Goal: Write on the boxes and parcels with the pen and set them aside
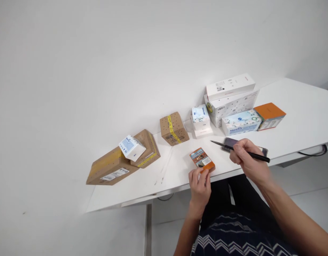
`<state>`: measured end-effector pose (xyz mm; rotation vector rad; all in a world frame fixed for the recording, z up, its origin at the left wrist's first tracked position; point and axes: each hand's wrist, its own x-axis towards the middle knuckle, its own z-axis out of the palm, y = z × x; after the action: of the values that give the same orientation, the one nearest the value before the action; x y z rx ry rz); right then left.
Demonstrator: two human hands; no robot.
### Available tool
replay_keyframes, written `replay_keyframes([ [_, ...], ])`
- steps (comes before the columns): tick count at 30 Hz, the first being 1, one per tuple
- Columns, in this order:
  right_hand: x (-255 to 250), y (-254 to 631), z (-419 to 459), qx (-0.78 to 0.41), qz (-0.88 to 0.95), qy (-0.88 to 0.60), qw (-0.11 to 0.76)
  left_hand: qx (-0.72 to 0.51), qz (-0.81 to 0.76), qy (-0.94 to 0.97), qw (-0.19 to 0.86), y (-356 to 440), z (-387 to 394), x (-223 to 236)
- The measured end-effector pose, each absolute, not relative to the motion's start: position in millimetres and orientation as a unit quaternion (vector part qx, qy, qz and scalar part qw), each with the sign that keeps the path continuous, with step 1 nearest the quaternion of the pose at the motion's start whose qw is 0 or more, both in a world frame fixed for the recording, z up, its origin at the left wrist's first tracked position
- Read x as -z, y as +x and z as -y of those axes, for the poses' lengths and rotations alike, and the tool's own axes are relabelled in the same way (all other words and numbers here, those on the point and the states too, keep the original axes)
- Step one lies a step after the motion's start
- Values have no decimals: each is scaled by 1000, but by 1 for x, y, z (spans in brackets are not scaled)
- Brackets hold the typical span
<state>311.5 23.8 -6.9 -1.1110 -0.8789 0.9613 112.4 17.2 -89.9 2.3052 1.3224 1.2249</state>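
My right hand (248, 158) is closed around a slim black pen (256, 156), raised above the desk with its pointed tip to the left. A small orange and blue box (201, 159) with printed pictures lies flat near the desk's front edge. On its near end rest the curled fingers of my left hand (200, 185), gripping it there. Beneath the pen and my right hand is a dark flat object (229, 142) that looks like a phone, partly covered by the hand.
Cardboard boxes with yellow tape (174, 128) stand left along the wall, with a small white-blue box (132, 147) tilted on others. Stacked white boxes (230, 87), a floral-printed box (241, 122) and an orange-topped box (270, 115) stand at the right. The white desk (142, 181) meets the wall.
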Motion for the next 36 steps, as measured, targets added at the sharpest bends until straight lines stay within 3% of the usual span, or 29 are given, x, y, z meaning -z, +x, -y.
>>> replay_keyframes([
  [5, 11, 293, -39, -528, 388, -440, 615, -402, -463, 778, 135, 116, -31, 95],
  [8, 13, 281, -50, -503, 425, -488, 573, -390, -465, 786, 120, 118, -40, 93],
  [12, 26, 266, -62, -447, 446, -543, 553, -356, -464, 809, 53, 122, -43, 92],
  [19, 48, 257, -71, -499, 464, -530, 505, -331, -477, 808, -98, 127, -41, 91],
  [24, 51, 258, -74, -441, 510, -546, 498, -304, -495, 806, -114, 129, -40, 88],
  [36, 63, 258, -73, -458, 530, -530, 479, -304, -519, 791, -109, 131, -38, 92],
])
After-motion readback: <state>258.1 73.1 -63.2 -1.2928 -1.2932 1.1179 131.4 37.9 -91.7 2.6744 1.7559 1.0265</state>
